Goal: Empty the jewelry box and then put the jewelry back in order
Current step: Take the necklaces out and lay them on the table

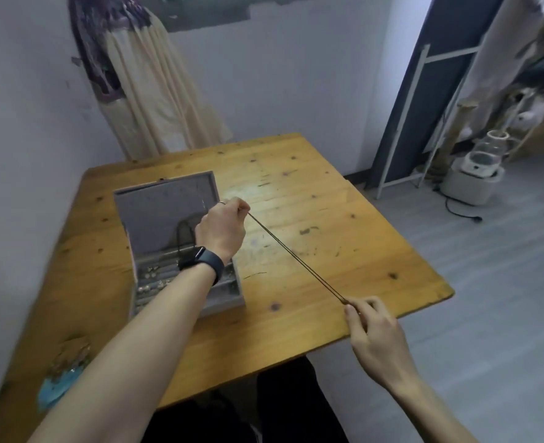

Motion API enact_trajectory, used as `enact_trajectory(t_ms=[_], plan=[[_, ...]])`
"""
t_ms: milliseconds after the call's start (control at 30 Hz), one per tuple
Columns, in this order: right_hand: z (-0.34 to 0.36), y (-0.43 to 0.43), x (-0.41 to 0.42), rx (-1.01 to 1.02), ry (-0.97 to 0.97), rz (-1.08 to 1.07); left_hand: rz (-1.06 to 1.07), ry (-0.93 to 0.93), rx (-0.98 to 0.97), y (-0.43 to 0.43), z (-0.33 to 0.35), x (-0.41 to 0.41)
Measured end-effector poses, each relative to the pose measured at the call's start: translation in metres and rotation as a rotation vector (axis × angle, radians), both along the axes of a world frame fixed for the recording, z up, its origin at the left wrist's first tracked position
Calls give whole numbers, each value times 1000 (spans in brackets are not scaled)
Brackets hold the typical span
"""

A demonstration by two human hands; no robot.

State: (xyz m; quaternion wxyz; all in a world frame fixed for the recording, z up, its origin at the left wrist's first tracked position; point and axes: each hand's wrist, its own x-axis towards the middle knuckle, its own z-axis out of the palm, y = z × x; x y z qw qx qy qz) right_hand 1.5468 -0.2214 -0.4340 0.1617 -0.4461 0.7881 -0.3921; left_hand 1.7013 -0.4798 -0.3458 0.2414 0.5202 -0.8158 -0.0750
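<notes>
Above the table I'm pinching one necklace end w/ L hand, other w/ R hand, holding it taut clear of the jewelry box, prob vs tangling.

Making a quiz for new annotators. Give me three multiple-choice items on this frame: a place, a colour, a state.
1. Where is the jewelry box? A) on the table B) on the floor C) on a lap
2. What colour is the watch? A) white B) black C) red
3. How is the cord? A) coiled in the box B) slack on the table C) taut between both hands
Key: 1 A, it stands on the wooden table; 2 B, it is black; 3 C, left hand and right hand each pinch an end.
</notes>
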Motion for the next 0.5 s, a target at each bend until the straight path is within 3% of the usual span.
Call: enact_trajectory(t_ms=[200,500], plan=[[-5,-3,-27,19,140,-72,-45,-12,151,-35,-43,-66],[-31,-27,-37,-26,352,-65,-81,-19,204,-73,-82,-118]])
